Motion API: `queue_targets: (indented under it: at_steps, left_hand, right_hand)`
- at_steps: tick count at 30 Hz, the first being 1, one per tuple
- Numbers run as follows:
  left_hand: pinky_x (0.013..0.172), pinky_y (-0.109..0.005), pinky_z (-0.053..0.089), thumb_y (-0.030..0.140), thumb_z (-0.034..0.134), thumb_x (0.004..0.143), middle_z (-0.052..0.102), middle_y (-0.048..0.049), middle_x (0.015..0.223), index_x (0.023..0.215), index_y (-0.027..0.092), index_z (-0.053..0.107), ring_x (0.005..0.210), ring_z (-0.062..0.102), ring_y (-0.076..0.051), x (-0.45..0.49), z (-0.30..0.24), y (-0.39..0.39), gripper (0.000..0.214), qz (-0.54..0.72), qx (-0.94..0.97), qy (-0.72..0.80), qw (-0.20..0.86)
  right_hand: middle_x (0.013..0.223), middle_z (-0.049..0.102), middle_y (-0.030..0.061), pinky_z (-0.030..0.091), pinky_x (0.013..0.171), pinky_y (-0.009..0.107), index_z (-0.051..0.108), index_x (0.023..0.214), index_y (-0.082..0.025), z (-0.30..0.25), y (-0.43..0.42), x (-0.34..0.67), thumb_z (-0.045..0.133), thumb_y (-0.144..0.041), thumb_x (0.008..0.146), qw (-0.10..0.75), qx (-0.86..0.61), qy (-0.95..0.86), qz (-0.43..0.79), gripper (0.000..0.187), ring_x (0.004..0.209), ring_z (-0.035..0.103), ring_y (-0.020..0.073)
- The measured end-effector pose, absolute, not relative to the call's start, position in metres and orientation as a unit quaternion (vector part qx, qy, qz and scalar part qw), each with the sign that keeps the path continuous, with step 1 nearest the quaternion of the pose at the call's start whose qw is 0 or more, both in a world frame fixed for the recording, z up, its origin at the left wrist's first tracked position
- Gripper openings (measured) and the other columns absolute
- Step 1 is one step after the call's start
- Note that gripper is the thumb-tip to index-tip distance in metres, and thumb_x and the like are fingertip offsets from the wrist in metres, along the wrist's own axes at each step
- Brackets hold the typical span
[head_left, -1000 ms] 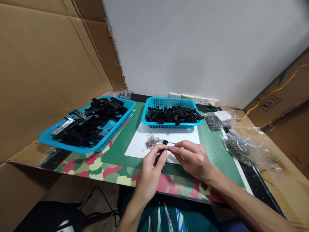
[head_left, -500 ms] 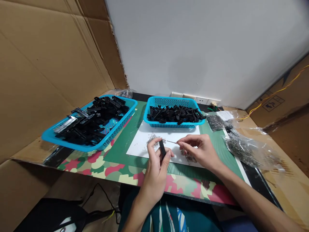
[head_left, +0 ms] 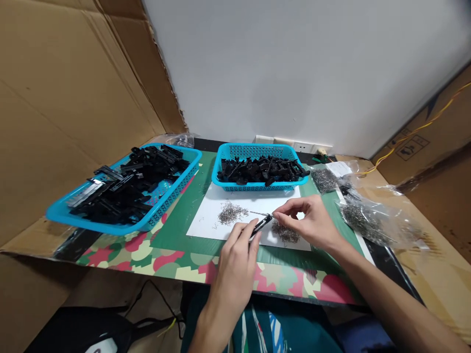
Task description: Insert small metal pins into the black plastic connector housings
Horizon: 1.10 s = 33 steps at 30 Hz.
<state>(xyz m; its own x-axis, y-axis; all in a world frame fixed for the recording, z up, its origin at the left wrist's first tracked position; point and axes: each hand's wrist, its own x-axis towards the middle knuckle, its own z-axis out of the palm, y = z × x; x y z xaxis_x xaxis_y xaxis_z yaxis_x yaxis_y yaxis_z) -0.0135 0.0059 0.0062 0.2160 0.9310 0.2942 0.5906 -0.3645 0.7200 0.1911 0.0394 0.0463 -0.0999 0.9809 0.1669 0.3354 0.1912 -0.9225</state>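
Note:
My left hand (head_left: 240,255) is closed around a narrow black plastic part (head_left: 262,224), which points up and to the right over the white paper (head_left: 206,215). In the fingertips of my right hand (head_left: 309,220) is a thin metal rod (head_left: 257,213), its free end pointing left. Those fingertips are at the far end of the black part; whether they touch it is hard to tell. On the paper are a left pile of tiny metal pieces (head_left: 230,214), perhaps springs, and a right pile of tiny metal pieces (head_left: 286,232) partly below my right hand.
A blue basket (head_left: 217,166) of small black parts stands behind the paper. At left is a larger blue basket (head_left: 127,228) with long black parts. Plastic bags of metal pieces (head_left: 362,220) lie at right. Cardboard (head_left: 73,73) rises on the left.
My left hand has turned over, back upward, tilting the black part from near upright to pointing right. My right hand and the part are now closer together. The view has shifted slightly.

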Motion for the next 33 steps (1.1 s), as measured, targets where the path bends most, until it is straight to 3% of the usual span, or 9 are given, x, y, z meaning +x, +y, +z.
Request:
queue_targets:
  at_steps: [3,9,17,33]
  left_hand:
    - [0.093,-0.033,0.056,0.02,0.045,0.11,0.07,-0.0101,0.129,0.149,0.023,0.051,0.121,0.068,-0.024,-0.011,0.0,0.005,0.04,0.354,0.751,0.515,0.215]
    - [0.084,-0.035,0.059,0.018,0.066,0.101,0.075,-0.0075,0.1,0.12,0.017,0.069,0.096,0.074,-0.025,-0.013,-0.007,0.008,0.02,0.382,0.759,0.507,0.149]
    - [0.074,-0.032,0.054,0.01,0.071,0.096,0.073,-0.0035,0.093,0.122,0.017,0.073,0.086,0.068,-0.021,-0.011,-0.007,0.008,0.027,0.394,0.775,0.461,0.18]
    - [0.072,-0.033,0.054,0.005,0.075,0.091,0.074,-0.0037,0.088,0.113,0.016,0.075,0.085,0.069,-0.022,-0.012,-0.006,0.008,0.024,0.402,0.777,0.444,0.19]
  right_hand:
    - [0.068,0.079,0.0059,0.046,0.054,0.026,0.082,0.077,-0.016,0.046,0.04,0.191,0.074,-0.027,0.084,0.421,-0.524,-0.652,0.351,0.016,0.057,0.063,0.0148]
    - [0.07,0.078,0.005,0.047,0.056,0.026,0.08,0.075,-0.015,0.043,0.042,0.193,0.071,-0.022,0.084,0.368,-0.55,-0.652,0.371,0.015,0.06,0.064,0.0158]
    - [0.072,0.078,0.0031,0.047,0.065,0.029,0.079,0.076,-0.017,0.026,0.051,0.188,0.069,-0.016,0.089,0.303,-0.563,-0.717,0.278,0.017,0.065,0.068,0.0169]
    - [0.068,0.076,0.001,0.041,0.081,0.036,0.079,0.076,-0.019,0.022,0.052,0.179,0.073,-0.012,0.087,0.268,-0.576,-0.747,0.196,0.014,0.064,0.064,0.0167]
